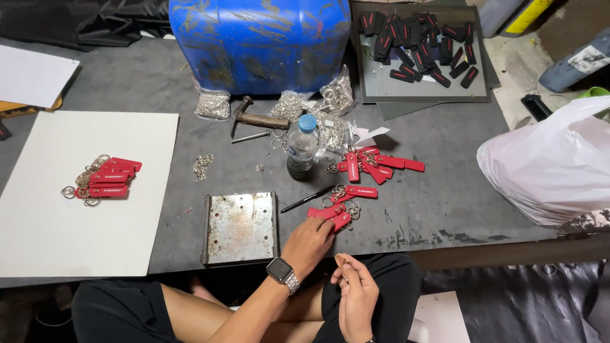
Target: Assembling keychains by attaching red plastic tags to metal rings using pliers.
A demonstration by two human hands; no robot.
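Observation:
My left hand (309,243), with a watch on its wrist, reaches over the table's front edge. Its fingertips close on the near end of a red key tag (331,218) in a small pile of tags with metal rings. My right hand (354,291) hovers over my lap, thumb and fingers pinched together. Anything between them is too small to make out. A second heap of red key tags (376,165) lies farther back. A stack of red tags with rings (107,178) rests on a white board (76,235) at the left.
A rusty metal plate (240,227) sits by my left hand, with a black pen (305,199) beside it. A water bottle (302,146), a hammer (254,118), bags of metal rings (212,105), a blue drum (260,41) and a tray of black tags (419,82) stand behind. A white plastic bag (553,165) lies right.

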